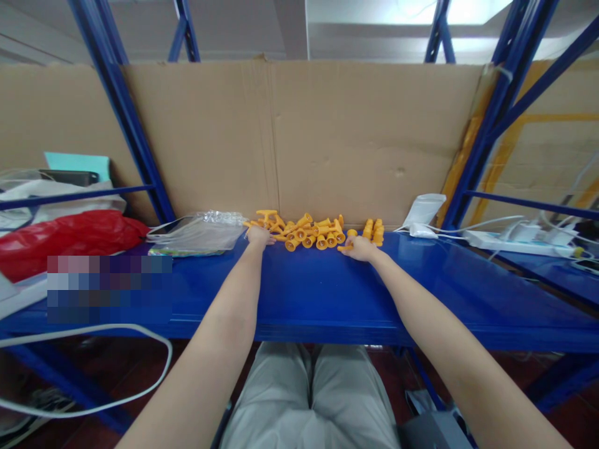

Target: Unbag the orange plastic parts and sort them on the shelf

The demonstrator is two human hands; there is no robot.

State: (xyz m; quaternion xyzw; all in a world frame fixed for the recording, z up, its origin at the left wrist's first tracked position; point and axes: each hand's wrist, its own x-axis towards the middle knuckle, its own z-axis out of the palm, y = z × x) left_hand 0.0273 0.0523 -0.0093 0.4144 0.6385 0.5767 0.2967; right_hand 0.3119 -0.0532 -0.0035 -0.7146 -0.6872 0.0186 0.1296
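Watching from afar, I set my clock on the lap: the heap of orange cones (306, 236) lies at twelve, at the back of the blue tabletop (309, 290), close against the cardboard (337, 143). Here's my worry: many of those cones lie on their sides on a smooth, shiny surface, so one careless nudge could set a few rolling toward six and off the near edge. Another one! At one o'clock a tidy cluster (373, 232) stands just beyond the right hand (361, 248); a knuckle swung toward two could knock it out of line. And around eleven, the T-shaped pieces (267, 214) overlap, so pulling one might drag its neighbours along.

Now the hands. The right is partly curled, fingertips drawn together, and it looks to me like a pinch on a single orange piece (345, 248) poking out toward nine. The left hand (259, 236), at eleven, is half curled with its fingers in among the pieces, touching them; from up here I can't tell whether it grips any.
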